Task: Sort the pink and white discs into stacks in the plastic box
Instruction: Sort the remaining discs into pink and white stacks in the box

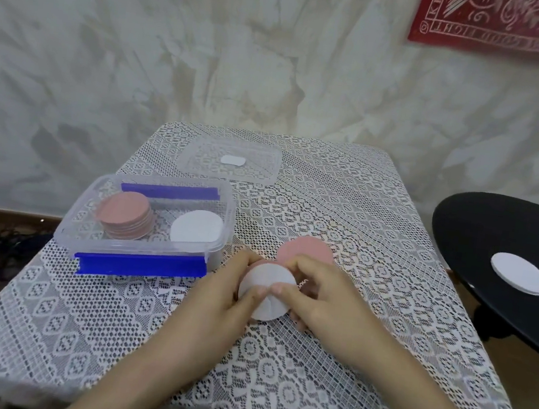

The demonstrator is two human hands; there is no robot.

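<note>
The left hand [216,296] and the right hand [321,299] together pinch round white discs [267,292] just right of the clear plastic box [69,224]. I judge this is the carrying step. Next, they need laying flat on its white stack [195,231].

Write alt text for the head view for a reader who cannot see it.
Left hand and right hand hold white discs over a lace-covered table, a pink disc just beyond. At left, a clear plastic box holds a pink stack and a white stack; another white disc lies on a black round top at right.
</note>
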